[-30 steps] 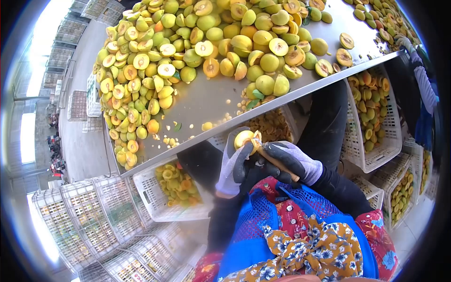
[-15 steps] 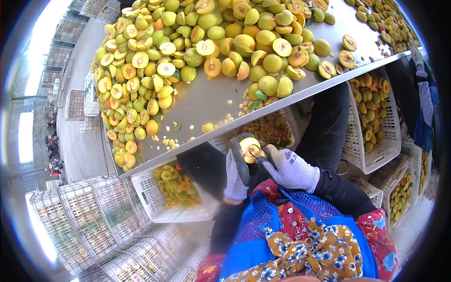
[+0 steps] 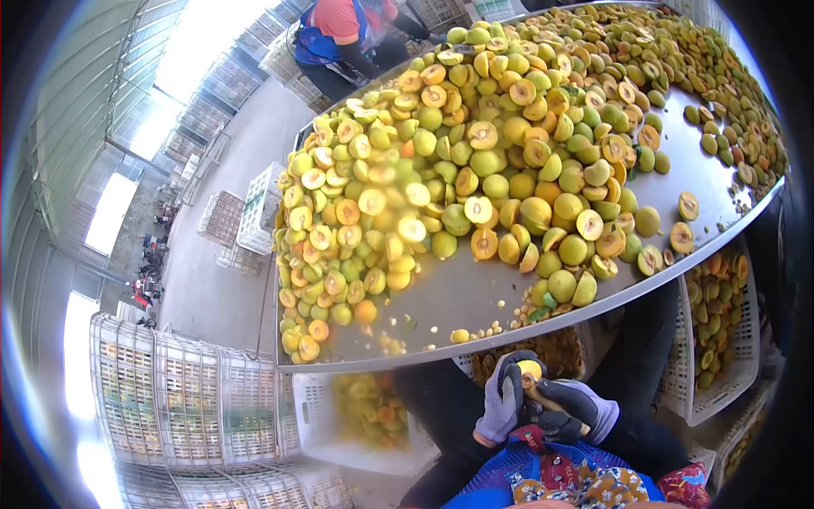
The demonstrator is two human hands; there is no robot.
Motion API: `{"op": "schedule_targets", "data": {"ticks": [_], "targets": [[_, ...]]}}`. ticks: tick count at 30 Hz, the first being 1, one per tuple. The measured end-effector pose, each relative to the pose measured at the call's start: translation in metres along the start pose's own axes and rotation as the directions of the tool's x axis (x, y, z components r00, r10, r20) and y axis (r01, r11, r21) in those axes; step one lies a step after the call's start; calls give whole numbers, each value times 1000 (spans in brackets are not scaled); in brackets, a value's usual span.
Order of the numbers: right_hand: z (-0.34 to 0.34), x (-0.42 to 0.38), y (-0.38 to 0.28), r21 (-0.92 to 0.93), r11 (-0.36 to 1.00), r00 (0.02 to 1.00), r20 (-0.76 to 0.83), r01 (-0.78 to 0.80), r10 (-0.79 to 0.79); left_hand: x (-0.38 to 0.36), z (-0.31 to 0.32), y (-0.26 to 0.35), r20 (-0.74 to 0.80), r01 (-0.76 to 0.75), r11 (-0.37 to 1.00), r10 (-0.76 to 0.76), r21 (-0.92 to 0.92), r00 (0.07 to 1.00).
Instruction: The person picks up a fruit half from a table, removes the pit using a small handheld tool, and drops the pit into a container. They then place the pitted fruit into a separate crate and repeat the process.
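In a grey-and-black work glove, my left hand (image 3: 504, 397) grips a halved yellow fruit (image 3: 531, 369), like an apricot or peach, below the table's front edge. Against that fruit is my right hand (image 3: 583, 402), gloved the same way and with its fingers closed. A light brown handle end (image 3: 583, 429) pokes out of the right fist; the working end of this small tool is mostly hidden. Above both hands, the metal table (image 3: 381, 339) bears a heap of halved yellow-green fruit (image 3: 475, 170). Pale kernels (image 3: 494, 327) lie scattered near its edge.
Under the table, a crate of orange-brown scraps (image 3: 585, 348) stands beyond my hands. White crates hold fruit at left (image 3: 314, 416) and right (image 3: 750, 339). Stacked crates (image 3: 186, 390) rise at far left. A person in a pink top (image 3: 339, 21) stands across the table.
My view has tilted up and swung left, so the table and hands sit lower in the picture and another person shows. Both hands stay together at the fruit; the right hand has turned around it.
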State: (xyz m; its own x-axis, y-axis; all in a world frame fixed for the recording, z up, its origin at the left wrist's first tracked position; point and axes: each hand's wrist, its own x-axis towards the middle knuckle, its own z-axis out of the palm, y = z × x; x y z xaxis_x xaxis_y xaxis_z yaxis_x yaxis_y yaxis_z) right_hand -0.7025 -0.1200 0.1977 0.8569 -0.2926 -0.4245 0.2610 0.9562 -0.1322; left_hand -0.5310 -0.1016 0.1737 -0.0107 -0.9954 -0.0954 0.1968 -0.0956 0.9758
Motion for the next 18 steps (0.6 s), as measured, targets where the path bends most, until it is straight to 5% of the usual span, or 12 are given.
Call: {"op": "schedule_targets", "data": {"ticks": [1,5,12,14,15,16,18], "targets": [[-6,-3,-1,168,981,994,63,-99,89,3,-1,3,96,53,993,-43,-102,994],[-26,8,6,544,784,904,425,-298,49,17,-3,10,177,-36,998,25,57,984],[-20,6,8,454,865,924,381,-214,29,10,9,11,58,-34,993,28,109,998],[-14,3,13,276,959,953,302,-66,-22,6,10,16,-18,-87,957,96,277,995],[-9,0,13,175,984,963,263,5,-51,4,5,-9,-76,44,991,-54,-127,996],[-3,-5,13,76,997,950,308,21,-43,2,0,-35,-131,105,846,-202,-522,971],[21,-15,15,-307,926,973,129,221,-190,-7,-3,-51,-261,10,955,-91,-298,961]]}}
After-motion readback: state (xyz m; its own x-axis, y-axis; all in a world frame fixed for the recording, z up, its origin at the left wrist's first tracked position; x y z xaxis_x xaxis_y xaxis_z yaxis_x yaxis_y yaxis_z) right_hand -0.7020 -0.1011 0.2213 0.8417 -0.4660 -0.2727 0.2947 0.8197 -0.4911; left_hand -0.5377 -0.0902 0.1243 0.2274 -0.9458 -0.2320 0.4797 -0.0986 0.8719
